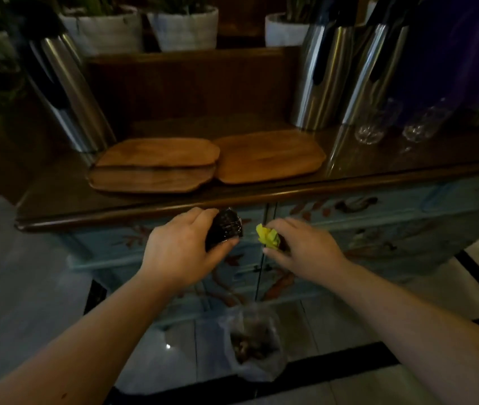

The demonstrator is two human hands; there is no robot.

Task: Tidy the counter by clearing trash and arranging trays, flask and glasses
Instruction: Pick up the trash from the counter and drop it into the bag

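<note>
Trash is in both hands, held in front of the cabinet just below the worktop (232, 197) edge: the left hand (179, 252) is closed around a dark crinkled wrapper (225, 228), and the right hand (299, 249) pinches a crumpled yellow paper (267, 236). Below them, on the tiled floor, stands a clear plastic bag (254, 343) with brownish waste inside. On the worktop lie wooden trays: two stacked trays (153, 168) on the left and a single tray (270, 156) just beside them. One steel flask (68, 92) stands behind the stack, two more flasks (346, 74) stand at the right, and near these are two clear glasses (393, 124).
</note>
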